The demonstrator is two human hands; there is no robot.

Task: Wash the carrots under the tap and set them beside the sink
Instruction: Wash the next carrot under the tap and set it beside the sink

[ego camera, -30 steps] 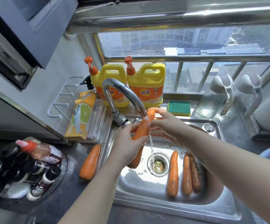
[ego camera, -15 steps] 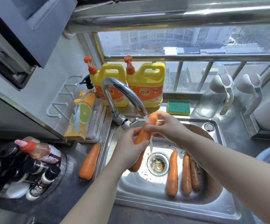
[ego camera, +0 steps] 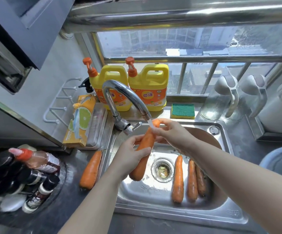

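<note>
Carrots sit at three spots around the sink (ego camera: 187,215). Far left, just past a huddle of sauce bottles (ego camera: 27,174), one carrot (ego camera: 91,169) lies on the dark surface (ego camera: 65,205) just beside the sink's left rim, thin end pointing away toward a yellow box (ego camera: 81,122). Next over, the left hand (ego camera: 130,157) grips the middle of a second carrot (ego camera: 146,142), fingers and thumb wrapped round it, holding it tilted above the basin with its thick end down and its tip up under the spout of the curved tap (ego camera: 120,93). Water (ego camera: 152,126) runs onto that tip, where the right hand (ego camera: 172,134) closes its fingers around the upper end. Two yellow detergent jugs (ego camera: 147,86) stand behind the tap on the sill. Right of the drain (ego camera: 162,169), three more carrots (ego camera: 178,179) lie side by side on the basin floor, the rightmost one brownish and partly hidden by the right forearm. Further right, a green sponge (ego camera: 182,110) sits behind the sink, and clear jugs (ego camera: 219,98) stand beside it.
</note>
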